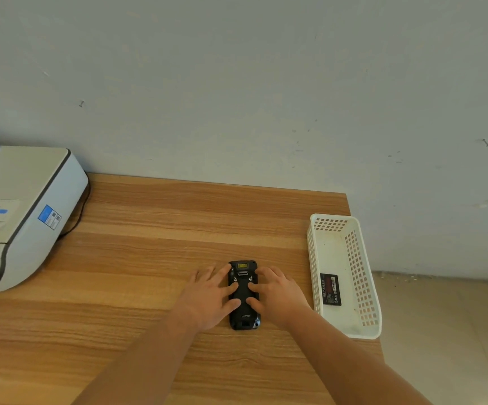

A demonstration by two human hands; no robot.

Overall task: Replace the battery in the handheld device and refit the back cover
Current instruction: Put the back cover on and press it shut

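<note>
A black handheld device (243,296) lies face down on the wooden table (137,258), its back cover on and its scanner window toward the wall. My left hand (210,299) rests on its left side, thumb and index fingertip pressing on the back cover. My right hand (278,296) mirrors it on the right side, thumb and index fingertip on the cover. A black battery (330,289) with a red label lies flat inside the white basket (362,287) to the right.
A white and grey printer (17,211) stands at the table's left, a black cable behind it. The basket sits at the table's right edge, partly over it. A grey wall runs along the back; tiled floor shows at right.
</note>
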